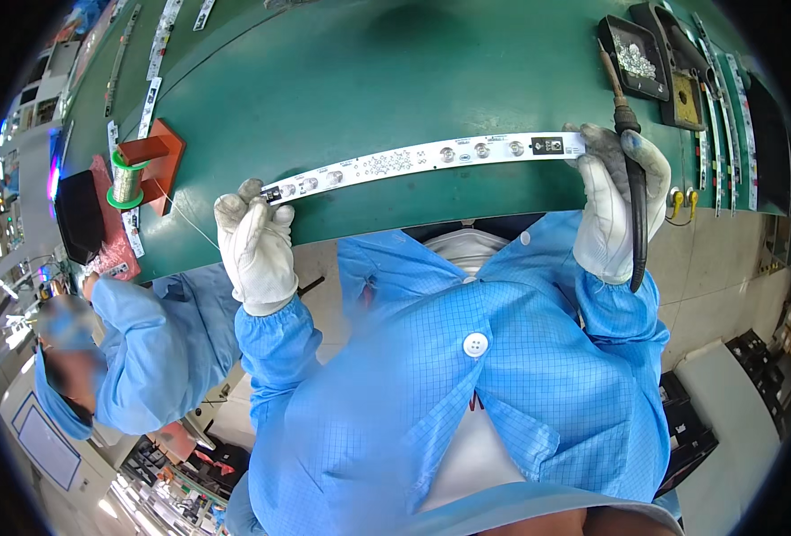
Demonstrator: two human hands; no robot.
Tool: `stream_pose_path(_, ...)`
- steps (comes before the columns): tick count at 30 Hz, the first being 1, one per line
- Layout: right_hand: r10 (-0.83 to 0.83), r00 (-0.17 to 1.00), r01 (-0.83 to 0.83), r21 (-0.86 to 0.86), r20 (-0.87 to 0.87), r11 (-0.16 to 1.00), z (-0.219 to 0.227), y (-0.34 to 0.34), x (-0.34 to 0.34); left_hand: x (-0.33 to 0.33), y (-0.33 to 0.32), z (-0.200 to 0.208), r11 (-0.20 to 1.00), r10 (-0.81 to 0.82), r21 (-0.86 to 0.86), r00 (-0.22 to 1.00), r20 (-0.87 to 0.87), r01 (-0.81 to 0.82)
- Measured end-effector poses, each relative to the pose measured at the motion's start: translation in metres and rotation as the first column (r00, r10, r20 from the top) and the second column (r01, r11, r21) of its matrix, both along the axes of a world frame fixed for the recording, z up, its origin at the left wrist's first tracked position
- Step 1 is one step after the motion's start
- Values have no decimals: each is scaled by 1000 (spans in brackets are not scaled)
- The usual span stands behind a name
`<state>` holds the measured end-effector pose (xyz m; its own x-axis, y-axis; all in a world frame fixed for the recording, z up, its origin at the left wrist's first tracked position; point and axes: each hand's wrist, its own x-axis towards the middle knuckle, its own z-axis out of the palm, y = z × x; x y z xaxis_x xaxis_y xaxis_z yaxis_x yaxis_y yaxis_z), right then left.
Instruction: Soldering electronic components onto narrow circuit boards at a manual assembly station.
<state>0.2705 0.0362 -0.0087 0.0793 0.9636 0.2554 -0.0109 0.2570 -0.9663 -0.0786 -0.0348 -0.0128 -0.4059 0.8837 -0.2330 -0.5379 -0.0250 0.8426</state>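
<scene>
A long white LED circuit board strip (404, 163) with clear round lenses and black end pieces spans the space between my gloved hands, over the green bench near its front edge. My left hand (257, 246) pinches its left end; a thin solder wire runs from the spool (127, 183) toward this hand. My right hand (623, 201) grips the strip's right end between thumb and fingers. The same hand also holds a soldering iron (627, 116), its dark handle lying across the palm and its tip pointing away from me, off the strip.
The spool sits on a red-orange stand (165, 168) at left. At far right are a black tray (635, 58) of small clear parts, an iron holder with a sponge (684, 98), and several strips (726, 134). Another person in blue (159, 344) sits at left.
</scene>
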Motion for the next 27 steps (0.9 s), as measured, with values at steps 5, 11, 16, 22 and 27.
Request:
stream_pose_path(5,-37,998,37,2,-42,999,1,2,-7,0,-4,9,999,2,32,999,39,-3)
stream_pose_path(11,-117,992,117,-26,-35,993,4,-1,-10,3,-8,20,997,-19,77,997,74,13)
stream_pose_path(16,-150,984,153,-26,99,988,-3,1,-4,17,-14,41,1000,-1,27,999,-45,2)
stream_pose_path(22,-118,964,129,-30,236,991,-9,1,-2,22,-18,52,1000,6,-18,994,-112,-8)
stream_pose_path(27,-116,962,126,-26,246,992,-11,-4,-1,23,-20,49,1000,7,-5,996,-93,-8)
